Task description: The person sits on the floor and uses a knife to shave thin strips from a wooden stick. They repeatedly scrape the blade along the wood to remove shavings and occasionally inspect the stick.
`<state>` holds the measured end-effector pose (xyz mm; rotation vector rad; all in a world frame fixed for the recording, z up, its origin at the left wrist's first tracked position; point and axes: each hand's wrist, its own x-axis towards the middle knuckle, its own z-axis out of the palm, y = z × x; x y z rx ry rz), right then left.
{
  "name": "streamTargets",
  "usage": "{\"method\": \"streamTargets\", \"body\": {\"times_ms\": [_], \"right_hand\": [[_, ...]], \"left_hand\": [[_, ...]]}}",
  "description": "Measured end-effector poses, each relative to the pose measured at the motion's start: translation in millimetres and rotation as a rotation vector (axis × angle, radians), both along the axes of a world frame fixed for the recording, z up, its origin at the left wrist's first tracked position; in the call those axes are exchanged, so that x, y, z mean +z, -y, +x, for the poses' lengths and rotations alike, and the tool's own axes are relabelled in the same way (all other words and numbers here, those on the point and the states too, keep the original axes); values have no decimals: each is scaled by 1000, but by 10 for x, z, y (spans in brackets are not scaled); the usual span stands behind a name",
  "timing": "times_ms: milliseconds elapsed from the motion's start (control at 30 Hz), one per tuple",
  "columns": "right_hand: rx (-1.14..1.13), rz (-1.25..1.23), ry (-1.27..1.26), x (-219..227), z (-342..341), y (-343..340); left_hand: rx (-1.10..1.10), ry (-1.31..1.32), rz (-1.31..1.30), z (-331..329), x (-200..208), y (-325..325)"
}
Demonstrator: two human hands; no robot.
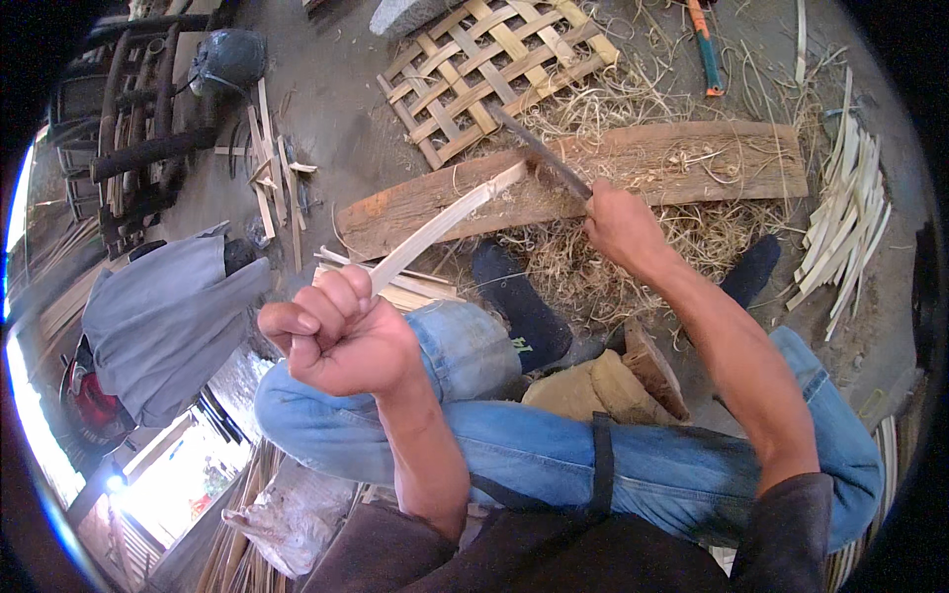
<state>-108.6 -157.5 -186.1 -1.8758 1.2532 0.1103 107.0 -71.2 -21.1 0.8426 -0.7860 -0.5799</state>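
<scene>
- While the left hand [341, 331] is clenched around the near end of a pale flat strip [450, 225], the strip slants forward and rightward from that fist, its long axis running toward the blade ahead of the right hand.
- Gripped in the right hand [623, 232], a knife [549, 158] points forward and to the left of the knuckles, its blade angled across the strip's line; its handle is mostly hidden by the fingers.
- The strip's far end reaches the wooden board [732, 153] left of the right hand, just beside the blade; whether the cutting edge touches it, I cannot tell.
- Ahead of both hands the board lies crosswise, its left end beyond the left fist, its right end well to the right of the right hand.
- Between the two hands is an open span, crossed by the strip; on the right hand's outer side, the board's surface continues under scattered curled shavings [593, 262].
- Beyond the knife tip, farther from both hands, sits a woven lattice panel [494, 77], its near edge close to the blade.
- Well apart, right of the right hand, a pile of pale strips [845, 212] fans over grey floor [895, 282].
</scene>
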Motion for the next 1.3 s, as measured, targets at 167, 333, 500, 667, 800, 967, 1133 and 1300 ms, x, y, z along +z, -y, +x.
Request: {"method": "streamTargets", "body": {"times_ms": [167,333,500,667,800,967,1133,1300], "right_hand": [[180,165,303,785,153,-433],[40,20,153,451,161,-524],[51,164,179,552,124,-502],[59,13,171,314,-52,-478],[61,82,208,405,-34,-569],[82,22,303,703,143,-609],[-91,122,144,218,80,-520],[69,87,227,463,9,-651]], "left_hand": [[-25,-39,-53,7,-54,-20],[45,-21,-20,9,-69,-17],[98,-14,-21,-20,-100,46],[114,-6,-17,-79,-50,8],[126,10,10,-102,-74,40],[155,-12,-2,-73,-28,75],[98,12,-17,-40,-30,81],[158,9,7,-82,-55,66]]}}
